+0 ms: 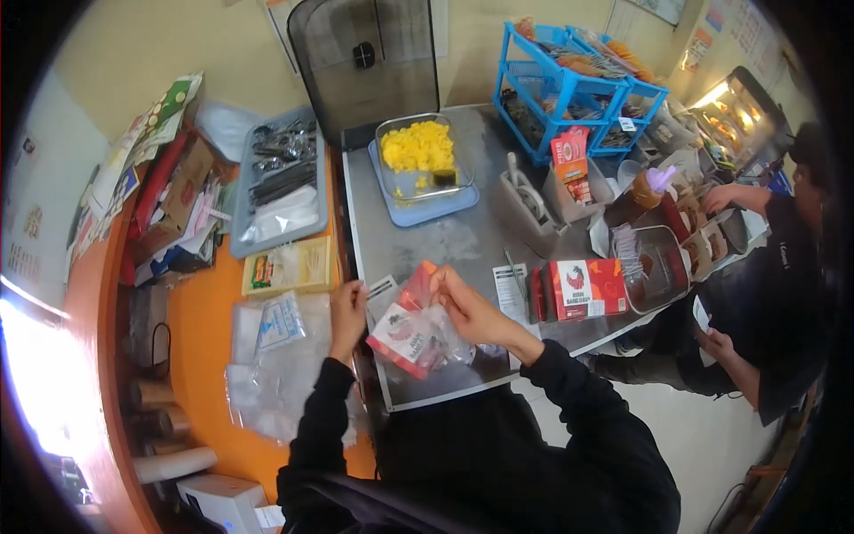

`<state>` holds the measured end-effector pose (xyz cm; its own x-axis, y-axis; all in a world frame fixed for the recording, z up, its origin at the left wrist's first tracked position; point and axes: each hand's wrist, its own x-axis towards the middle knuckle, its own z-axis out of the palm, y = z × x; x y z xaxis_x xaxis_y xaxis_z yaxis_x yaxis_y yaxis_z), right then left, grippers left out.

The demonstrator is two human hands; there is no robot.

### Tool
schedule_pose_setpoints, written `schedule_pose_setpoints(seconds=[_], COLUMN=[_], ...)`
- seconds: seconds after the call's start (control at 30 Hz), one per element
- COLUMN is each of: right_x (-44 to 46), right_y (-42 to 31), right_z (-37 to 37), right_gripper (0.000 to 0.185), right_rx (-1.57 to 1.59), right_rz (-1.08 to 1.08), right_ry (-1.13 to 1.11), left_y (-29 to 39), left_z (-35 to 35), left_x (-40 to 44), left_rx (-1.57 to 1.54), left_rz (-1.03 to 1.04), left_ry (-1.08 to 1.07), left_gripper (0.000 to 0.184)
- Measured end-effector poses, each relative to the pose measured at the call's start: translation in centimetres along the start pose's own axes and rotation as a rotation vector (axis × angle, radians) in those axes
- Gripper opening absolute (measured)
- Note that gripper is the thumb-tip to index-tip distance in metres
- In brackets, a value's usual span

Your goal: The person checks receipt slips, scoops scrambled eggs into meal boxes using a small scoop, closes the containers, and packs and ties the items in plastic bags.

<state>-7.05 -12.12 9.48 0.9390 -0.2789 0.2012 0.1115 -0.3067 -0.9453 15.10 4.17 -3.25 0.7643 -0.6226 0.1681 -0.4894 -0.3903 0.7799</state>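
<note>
A red and white printed food box [402, 340] stands tilted near the front left edge of the metal table, inside a clear plastic bag [438, 336]. My right hand [464, 307] pinches the top of the bag on the right side. My left hand [348, 313] is closed just left of the box, beside the table edge and apart from the bag; whether anything is in its fingers is hidden. A printed slip [382, 290] lies between my left hand and the box. Several flat clear bags [267, 365] lie on the orange counter by my left forearm.
Behind are a glass dish of yellow food [418, 147], a cutlery tray [280, 227] and blue baskets [559, 98]. Another red box [587, 289] and a slip [511, 294] lie to the right. A co-worker [765, 267] in dark clothing stands at the far right.
</note>
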Motion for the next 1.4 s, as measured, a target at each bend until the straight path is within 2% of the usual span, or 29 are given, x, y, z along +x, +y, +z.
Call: schedule_pose_setpoints(seconds=[0.07, 0.17, 0.27, 0.3, 0.37, 0.4, 0.43, 0.5, 0.6, 0.7, 0.8, 0.9, 1.03, 1.13, 1.2, 1.27, 1.33, 1.4], right_x=[1.2, 2.4, 2.1, 1.8, 0.6, 0.4, 0.1, -1.0, -0.8, 0.1, 0.1, -2.9, -6.0, -6.4, -4.9, -4.5, -4.7, -5.9], right_y=[0.7, 1.3, 4.7, 4.0, 2.2, 3.3, 3.9, 9.6, 12.0, 13.8, 16.7, 12.1, 13.2, 20.7, 19.4, 16.7, 12.7, 14.4], right_z=[-1.3, -2.6, -3.7, -5.2, -10.6, -13.9, -17.5, -23.6, -27.0, -27.8, -29.4, -29.3, -28.2, -28.7, -28.4, -27.1, -25.5, -25.2], right_gripper=[0.035, 0.037, 0.03, 0.032, 0.035, 0.039, 0.041, 0.047, 0.05, 0.054, 0.052, 0.033, 0.015, 0.014, 0.014, 0.017, 0.023, 0.027], right_rx=[0.065, -0.019, -0.11, -0.205, -0.395, -0.399, -0.461, -0.679, -0.666, -0.486, -0.211, -0.467, -0.632, -0.599, -1.007, -1.268, -1.382, -1.378], right_rz=[-0.068, -0.045, -0.057, -0.004, 0.103, 0.124, 0.226, 0.212, 0.583, 0.638, 0.6, 0.458, 0.712, 0.692, 0.81, 0.866, 0.865, 0.903], right_ry=[0.013, 0.019, 0.062, 0.103, 0.181, 0.315, 0.359, 0.425, 0.183, 0.183, 0.136, 0.237, 0.156, 0.208, 0.215, 0.225, 0.249, 0.21], left_y=[-0.7, -1.7, -1.0, -1.2, -1.8, -1.8, -0.8, 3.0, 9.9, 18.4, 22.4, 25.1, 26.1, 27.0, 27.2, 27.0, 27.2, 27.0], left_z=[3.3, 5.6, 4.7, 4.9, 4.5, 4.5, 4.3, 2.9, -0.4, -3.7, -5.5, -5.8, -4.1, -3.3, -2.7, -1.9, -1.9, -1.7], left_x=[-2.4, -4.0, -4.1, -4.1, -4.0, -4.2, -4.3, -4.0, -3.9, -4.9, -6.8, -8.6, -9.9, -10.1, -10.0, -10.1, -10.5, -10.5], left_rx=[0.497, 0.351, 0.11, 0.116, 0.069, 0.047, -0.019, -0.229, -0.454, -0.502, -0.548, -0.593, -0.663, -0.708, -0.704, -0.776, -0.804, -0.843], left_rz=[0.19, -0.016, -0.069, -0.026, -0.019, -0.019, -0.103, -0.106, -0.082, 0.008, 0.0, -0.03, -0.047, -0.065, -0.037, -0.02, -0.045, -0.037], left_ry=[0.227, 0.186, 0.144, 0.246, 0.28, 0.298, 0.355, 0.384, 0.354, 0.356, 0.268, 0.234, 0.144, 0.033, -0.015, -0.04, -0.072, -0.048], left_gripper=[0.051, 0.056, 0.05, 0.044, 0.037, 0.034, 0.025, 0.023, 0.025, 0.027, 0.027, 0.027, 0.028, 0.028, 0.029, 0.03, 0.031, 0.031])
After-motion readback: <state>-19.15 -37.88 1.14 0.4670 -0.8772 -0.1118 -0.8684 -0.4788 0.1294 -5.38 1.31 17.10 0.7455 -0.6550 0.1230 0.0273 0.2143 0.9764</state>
